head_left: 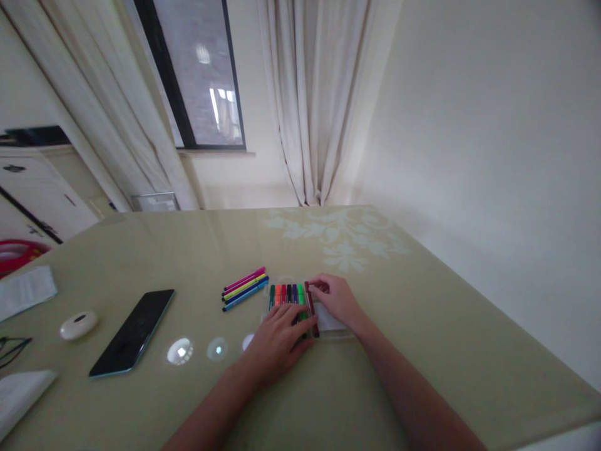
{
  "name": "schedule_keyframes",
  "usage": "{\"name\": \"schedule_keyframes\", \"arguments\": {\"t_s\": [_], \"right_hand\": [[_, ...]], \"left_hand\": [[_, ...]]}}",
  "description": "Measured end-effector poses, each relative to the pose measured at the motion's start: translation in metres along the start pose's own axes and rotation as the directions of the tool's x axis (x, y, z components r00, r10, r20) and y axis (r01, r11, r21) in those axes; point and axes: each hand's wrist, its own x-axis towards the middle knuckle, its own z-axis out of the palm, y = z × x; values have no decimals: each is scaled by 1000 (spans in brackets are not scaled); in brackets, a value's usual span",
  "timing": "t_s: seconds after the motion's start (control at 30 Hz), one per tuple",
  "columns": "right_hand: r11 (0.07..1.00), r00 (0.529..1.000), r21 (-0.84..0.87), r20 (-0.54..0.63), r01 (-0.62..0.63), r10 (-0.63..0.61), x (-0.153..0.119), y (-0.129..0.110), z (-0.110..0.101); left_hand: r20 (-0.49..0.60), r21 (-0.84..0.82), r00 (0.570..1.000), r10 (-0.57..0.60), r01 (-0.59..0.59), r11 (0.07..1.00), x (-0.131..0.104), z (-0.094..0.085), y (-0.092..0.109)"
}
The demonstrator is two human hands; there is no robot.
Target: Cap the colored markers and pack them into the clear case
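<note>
Clear plastic case (335, 334) on tbl (446, 357), lying flat, open side up. In its L part, side by side: dk green marker (272, 293), orange marker (277, 292), red marker (283, 292), black marker (289, 292), purple marker (295, 292), bright green marker (301, 292), all w/ long axes running away from the body, lower parts mostly hidden under L hand (282, 335). Pale floor panel (328, 318) showing in R part.

Just R of the row, over the case: dk red marker (311, 305), long axis also near-far, tilted a bit, far end leaning L, near end at the case's near edge. Can't tell if seated on the floor or held slightly above.

Pinching its far end btwn thumb & forefinger w/ R hand (339, 299), other fingers curled in. L fingers stretched fwd, slightly parted, one tip touching the dk red marker near its lower half; can't tell if gripping.

Outside, L of case: pink, yellow, dk blue & lt blue loose markers (245, 297), roughly parallel, slanting, blk ends twd near L. Farther L: phone (134, 335), then white rounded gadget (79, 326).
</note>
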Motion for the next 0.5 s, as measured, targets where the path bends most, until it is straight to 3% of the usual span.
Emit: {"name": "schedule_keyframes", "arguments": {"t_s": [0.13, 0.5], "right_hand": [[983, 998, -176, -23, 52, -57, -2, -6, -1], [958, 998, -281, 37, 53, -44, -3, -4, 1]], "left_hand": [[25, 20, 1000, 6, -6, 1000, 1, -1, 0], [41, 35, 999, 1, -2, 999, 2, -3, 4]]}}
